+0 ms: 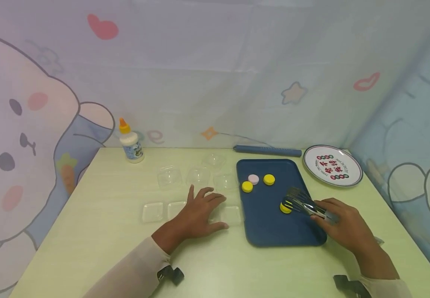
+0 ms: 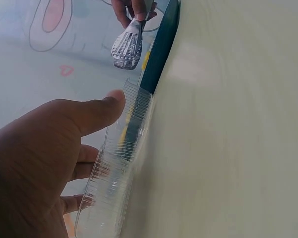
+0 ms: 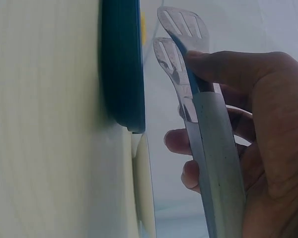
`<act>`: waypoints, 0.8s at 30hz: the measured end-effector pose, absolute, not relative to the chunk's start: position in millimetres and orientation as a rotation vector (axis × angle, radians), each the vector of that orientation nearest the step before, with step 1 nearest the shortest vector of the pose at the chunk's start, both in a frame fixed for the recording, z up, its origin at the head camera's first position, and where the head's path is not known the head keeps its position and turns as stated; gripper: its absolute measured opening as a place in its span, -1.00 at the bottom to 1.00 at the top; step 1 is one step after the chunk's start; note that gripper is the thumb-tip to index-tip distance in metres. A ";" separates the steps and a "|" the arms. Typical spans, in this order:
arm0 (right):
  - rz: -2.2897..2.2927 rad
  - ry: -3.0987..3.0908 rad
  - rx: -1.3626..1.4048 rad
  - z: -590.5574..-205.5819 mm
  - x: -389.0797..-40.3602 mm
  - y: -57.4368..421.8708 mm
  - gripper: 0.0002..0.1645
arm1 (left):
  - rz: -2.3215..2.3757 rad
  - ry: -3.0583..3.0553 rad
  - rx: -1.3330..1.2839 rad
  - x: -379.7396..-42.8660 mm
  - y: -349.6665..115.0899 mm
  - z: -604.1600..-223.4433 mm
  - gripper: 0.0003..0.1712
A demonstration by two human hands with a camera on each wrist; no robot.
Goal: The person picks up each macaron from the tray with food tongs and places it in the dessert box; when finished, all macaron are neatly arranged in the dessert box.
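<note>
Table [image 1: 200, 265]; pink disc [image 1: 253, 179], head view only

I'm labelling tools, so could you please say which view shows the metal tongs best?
Right wrist: the tongs appear large, with both slotted ends visible. Head shows them small over the blue tray; left wrist shows mainly those ends, farther off.

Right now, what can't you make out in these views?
- Head: middle of the row of clear trays, behind the left hand.
- Head: part of the yellow disc, covered by the tongs; contact unclear.
- Head: label on the bottle, too small to read.
- Head: grey item, mostly behind the right arm; can't identify.
- Right wrist: tongs' rear end, cut off by the bottom edge.
</note>
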State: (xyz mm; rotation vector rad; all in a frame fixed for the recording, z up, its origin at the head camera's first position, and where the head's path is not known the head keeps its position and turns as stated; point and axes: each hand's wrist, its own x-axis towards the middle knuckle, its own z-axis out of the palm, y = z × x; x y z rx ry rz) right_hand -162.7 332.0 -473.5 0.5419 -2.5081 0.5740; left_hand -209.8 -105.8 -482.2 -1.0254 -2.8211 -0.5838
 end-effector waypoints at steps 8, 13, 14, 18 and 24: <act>0.546 -2.515 0.602 -474.3 -164.7 333.5 -0.41 | -0.572 -2.808 -1.022 -210.3 -105.7 -481.4 -0.19; 0.540 -2.559 0.591 -473.9 -164.3 333.5 -0.43 | -0.572 -2.801 -1.019 -210.7 -106.1 -482.5 -0.20; 0.539 -2.566 0.588 -474.1 -164.4 333.5 -0.44 | -0.570 -2.800 -1.019 -210.8 -106.2 -482.9 -0.20; 0.540 -2.597 0.575 -474.8 -164.7 333.7 -0.45 | -0.570 -2.798 -1.017 -211.0 -106.5 -484.0 -0.20; 0.533 -2.640 0.553 -474.4 -164.7 333.2 -0.47 | -0.581 -2.802 -1.018 -210.8 -106.5 -485.2 -0.20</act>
